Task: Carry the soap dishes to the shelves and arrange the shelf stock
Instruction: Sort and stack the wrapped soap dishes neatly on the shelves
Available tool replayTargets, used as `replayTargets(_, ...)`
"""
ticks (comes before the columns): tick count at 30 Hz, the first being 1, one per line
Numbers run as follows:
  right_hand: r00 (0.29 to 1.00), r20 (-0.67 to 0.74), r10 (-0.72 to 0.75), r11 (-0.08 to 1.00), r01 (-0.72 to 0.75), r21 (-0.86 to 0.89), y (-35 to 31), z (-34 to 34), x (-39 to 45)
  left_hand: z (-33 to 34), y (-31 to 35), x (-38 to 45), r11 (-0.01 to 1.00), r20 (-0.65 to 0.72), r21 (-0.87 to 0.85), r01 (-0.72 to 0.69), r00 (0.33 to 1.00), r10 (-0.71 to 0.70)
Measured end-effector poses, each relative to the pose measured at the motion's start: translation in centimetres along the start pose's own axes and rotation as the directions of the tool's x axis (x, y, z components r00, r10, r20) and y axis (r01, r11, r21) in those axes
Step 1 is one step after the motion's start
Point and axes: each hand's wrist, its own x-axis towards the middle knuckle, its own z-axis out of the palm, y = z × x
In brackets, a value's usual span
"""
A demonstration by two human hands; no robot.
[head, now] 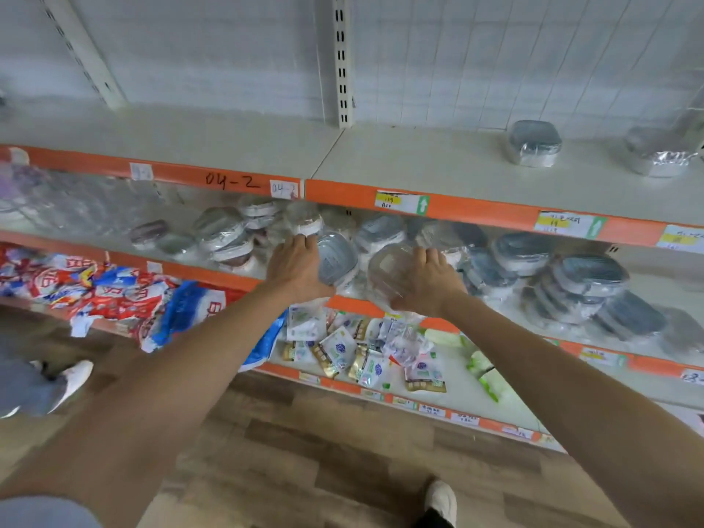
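With the left hand [295, 261] gripping a grey dish [337, 257] and the right hand [428, 278] a clear dish [388, 268], seat both flat on the shelf [266, 274], well back from its edge.

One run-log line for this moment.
left hand on grey soap dish | right hand on clear soap dish | middle shelf

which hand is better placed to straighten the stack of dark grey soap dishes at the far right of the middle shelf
Right. The right hand sits nearer the dark grey soap dishes; the left hand would have to cross it.
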Motion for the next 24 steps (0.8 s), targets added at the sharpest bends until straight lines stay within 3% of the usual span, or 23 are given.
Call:
replayTargets(5, 0.993, 0.111, 0.045, 0.999, -0.045, -0.008, -0.3, 4.8, 0.8, 4.9, -1.8, 0.2, 0.999, 0.167, -0.038, 0.021, 0.986, -0.015)
replayTargets(12, 0.978, 0.181, 0.107, 0.991, -0.119, 0.057, 1.0, 9.6, 5.7, 9.5, -2.3, 4.9, 0.999, 0.272, 0.006, 0.054, 0.961, -0.054)
replayTargets(19, 0.972, 0.177, 0.154, 0.98, -0.174, 0.1, 1.9, 14.2, 10.0, 14.7, -2.6, 9.9, 0.997, 0.268, -0.024, 0.067, 0.962, -0.058)
replayTargets(24, 0.979, 0.098, 0.181, 0.972, -0.194, 0.135, 2.6, 16.6, 13.5, 17.6, -3.7, 13.6, 0.999, 0.217, -0.02, 0.035, 0.976, -0.029)
